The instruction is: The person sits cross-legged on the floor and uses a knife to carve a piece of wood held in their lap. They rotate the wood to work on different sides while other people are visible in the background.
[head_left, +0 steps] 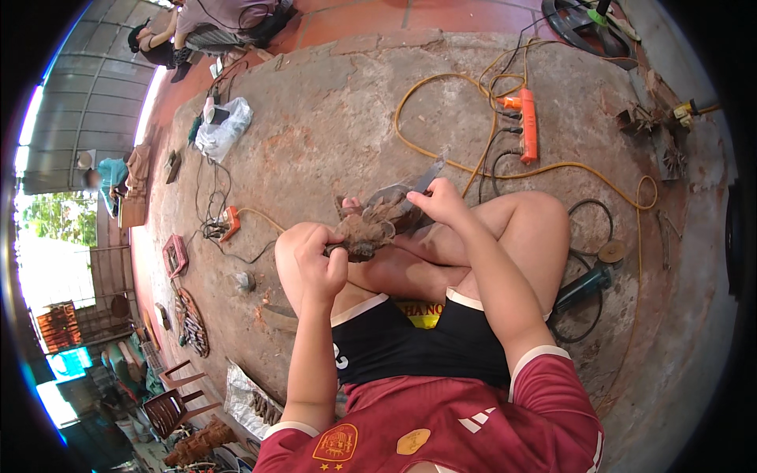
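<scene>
Over my crossed legs is a rough brown carved piece (367, 230), which looks like wood with an uneven, lumpy surface. My left hand (318, 258) is closed around its near left end. My right hand (441, 202) is closed on a flat grey metal blade (428, 174), whose tip points up and away from me. The blade's lower part lies against or just beside the carving's far right side; I cannot tell whether they touch. My foot shows partly behind the carving.
An orange power strip (528, 126) with a yellow cable (410, 98) lies ahead on the right. By my right knee is a dark green power tool (585, 287). A plastic bag (225, 131) lies ahead left, and another person (217, 24) sits at the far left.
</scene>
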